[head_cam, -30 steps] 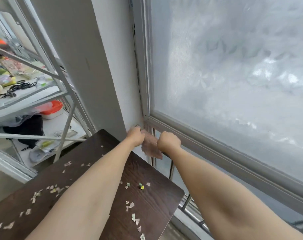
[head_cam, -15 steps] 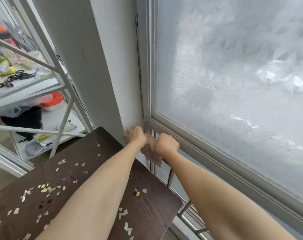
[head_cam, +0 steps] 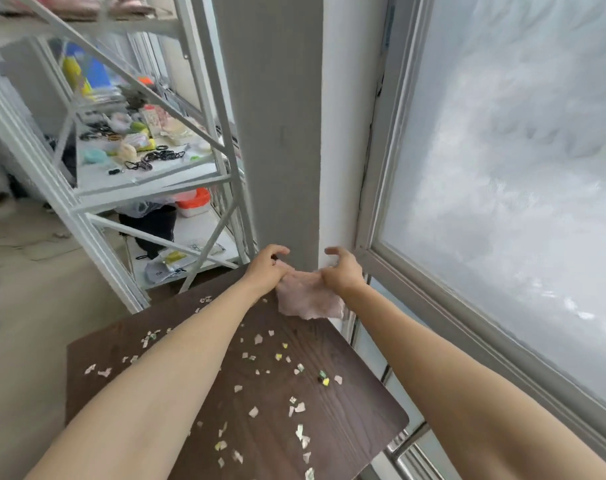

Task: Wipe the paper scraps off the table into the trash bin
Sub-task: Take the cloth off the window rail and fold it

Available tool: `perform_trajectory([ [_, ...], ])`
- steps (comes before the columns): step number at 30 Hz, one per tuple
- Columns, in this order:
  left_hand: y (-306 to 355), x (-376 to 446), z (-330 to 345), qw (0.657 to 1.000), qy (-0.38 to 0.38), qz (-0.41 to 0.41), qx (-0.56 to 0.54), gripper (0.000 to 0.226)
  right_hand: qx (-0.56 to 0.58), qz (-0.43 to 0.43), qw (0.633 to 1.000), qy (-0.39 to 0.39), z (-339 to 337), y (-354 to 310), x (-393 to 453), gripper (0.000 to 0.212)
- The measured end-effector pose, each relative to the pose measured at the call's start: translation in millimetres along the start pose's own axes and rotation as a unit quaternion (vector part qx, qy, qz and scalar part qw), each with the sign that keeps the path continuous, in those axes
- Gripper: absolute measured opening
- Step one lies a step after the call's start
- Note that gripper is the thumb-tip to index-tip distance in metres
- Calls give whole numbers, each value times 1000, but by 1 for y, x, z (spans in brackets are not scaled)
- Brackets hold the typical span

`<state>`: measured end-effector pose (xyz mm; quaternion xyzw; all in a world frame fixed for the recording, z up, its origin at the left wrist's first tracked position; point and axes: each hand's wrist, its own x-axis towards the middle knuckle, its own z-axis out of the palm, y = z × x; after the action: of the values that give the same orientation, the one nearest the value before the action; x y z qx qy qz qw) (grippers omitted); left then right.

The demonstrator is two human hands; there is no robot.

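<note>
A pinkish cloth [head_cam: 308,296] hangs spread between my two hands above the far edge of the dark wood table [head_cam: 357,403]. My left hand [head_cam: 265,268] grips its left corner and my right hand [head_cam: 343,271] grips its right corner, fingers partly curled. Several small paper scraps [head_cam: 277,368] lie scattered over the tabletop, under and between my forearms. No trash bin is in view.
A grey-white wall pillar [head_cam: 277,133] stands right behind the table. A frosted window [head_cam: 502,168] with a grey frame fills the right side. A white metal shelf rack [head_cam: 138,161] with clutter stands at the left, over a pale floor [head_cam: 28,306].
The view has swung left and down, showing more table and shelf. My hands moved apart and pulled the cloth away from the window corner, spreading it open over the table's far edge.
</note>
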<state>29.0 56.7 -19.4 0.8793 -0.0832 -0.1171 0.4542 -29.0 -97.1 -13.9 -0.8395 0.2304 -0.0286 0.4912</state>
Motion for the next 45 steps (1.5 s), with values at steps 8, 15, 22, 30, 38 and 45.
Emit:
perform_trajectory([
  [8,-22,-55,-108,999,10,-15,-28,37,9,-70,991,-115,49,-77,-34,34],
  [15,-45,-83,-184,996,74,-25,40,36,-124,-155,971,-134,101,-142,-61,37],
  [22,-61,-113,-242,990,123,-36,64,7,-180,-211,953,-122,135,-182,-75,19],
  [30,-80,-132,-268,986,102,-58,-121,15,80,-88,965,-234,156,-185,-76,39],
  [38,-93,-127,-248,977,122,-75,-155,41,3,-155,985,-82,187,-180,-98,35],
  [45,-100,-117,-239,984,174,-32,-7,58,2,-178,978,-105,195,-175,-101,31],
])
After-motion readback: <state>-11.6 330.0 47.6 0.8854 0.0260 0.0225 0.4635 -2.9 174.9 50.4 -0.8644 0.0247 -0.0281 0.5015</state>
